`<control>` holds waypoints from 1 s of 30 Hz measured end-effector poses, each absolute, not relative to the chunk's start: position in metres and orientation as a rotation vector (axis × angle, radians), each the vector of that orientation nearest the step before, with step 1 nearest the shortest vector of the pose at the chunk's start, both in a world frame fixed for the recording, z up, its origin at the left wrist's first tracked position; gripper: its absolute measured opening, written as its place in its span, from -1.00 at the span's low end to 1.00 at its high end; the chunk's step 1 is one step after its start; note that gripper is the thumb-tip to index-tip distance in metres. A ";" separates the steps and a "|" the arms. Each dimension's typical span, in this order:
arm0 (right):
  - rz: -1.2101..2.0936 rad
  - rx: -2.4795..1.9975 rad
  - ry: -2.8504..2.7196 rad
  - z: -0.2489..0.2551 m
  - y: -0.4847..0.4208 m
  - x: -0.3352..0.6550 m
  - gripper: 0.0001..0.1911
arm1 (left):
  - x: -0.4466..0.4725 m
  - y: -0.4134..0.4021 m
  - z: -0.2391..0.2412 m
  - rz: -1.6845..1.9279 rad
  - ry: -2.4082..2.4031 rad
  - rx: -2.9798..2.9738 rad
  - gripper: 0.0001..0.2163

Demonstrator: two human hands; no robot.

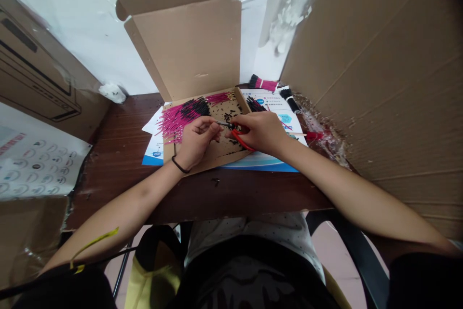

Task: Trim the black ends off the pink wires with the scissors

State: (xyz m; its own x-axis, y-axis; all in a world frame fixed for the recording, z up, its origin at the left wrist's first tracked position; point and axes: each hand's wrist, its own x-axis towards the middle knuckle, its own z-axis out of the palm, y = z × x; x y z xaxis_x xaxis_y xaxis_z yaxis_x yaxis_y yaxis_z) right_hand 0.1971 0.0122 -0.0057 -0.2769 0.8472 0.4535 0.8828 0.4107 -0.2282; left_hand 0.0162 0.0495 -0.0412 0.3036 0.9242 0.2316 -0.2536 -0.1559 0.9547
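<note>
While the left hand pinches a short wire betw. thumb and fingers, the right hand grips a red-handled cutter, fingers curled tight round the handles. Wire sits at the cutter's tip, just above the box floor, approx. mid-box. Both hands nearly touch over the box. A black band circles the left wrist.

Box is flat cardboard, lid standing open at the back. Inside, a pile of pink wires fills the left part, w/ darker wires mixed in near the top. Small black bits lie scattered by the hands.

Box rests on printed sheets, blue and white, on a dark wood desk. Right of the box: a black bundle and a pink-and-black bundle at the back, plus a red item, too blurred to name. A tall cardboard sheet stands at the right; another carton at the left.
</note>
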 end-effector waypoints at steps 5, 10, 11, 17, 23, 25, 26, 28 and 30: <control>-0.115 -1.458 -2.178 -0.007 0.013 0.198 -0.57 | 0.016 0.047 -0.040 1.206 0.715 1.344 -0.72; -0.158 -1.528 -2.218 -0.006 0.013 0.197 -0.58 | 0.014 0.047 -0.042 1.198 0.719 1.370 -0.75; -0.161 -1.545 -2.230 -0.005 0.013 0.198 -0.58 | 0.014 0.048 -0.043 1.197 0.720 1.378 -0.75; -0.203 -1.622 -2.146 -0.008 0.014 0.197 -0.58 | 0.015 0.048 -0.041 1.168 0.713 1.356 -0.76; -0.165 -1.585 -2.116 -0.006 0.013 0.197 -0.57 | 0.017 0.048 -0.039 1.154 0.706 1.335 -0.76; -0.154 -1.573 -2.123 -0.005 0.013 0.197 -0.56 | 0.017 0.048 -0.039 1.157 0.713 1.333 -0.75; -0.146 -1.566 -2.128 -0.006 0.012 0.197 -0.55 | 0.017 0.048 -0.040 1.161 0.718 1.333 -0.74; -0.131 -1.546 -2.135 -0.007 0.012 0.196 -0.55 | 0.017 0.049 -0.041 1.167 0.731 1.341 -0.73; -0.121 -1.524 -2.136 -0.008 0.012 0.196 -0.54 | 0.017 0.048 -0.041 1.171 0.741 1.353 -0.73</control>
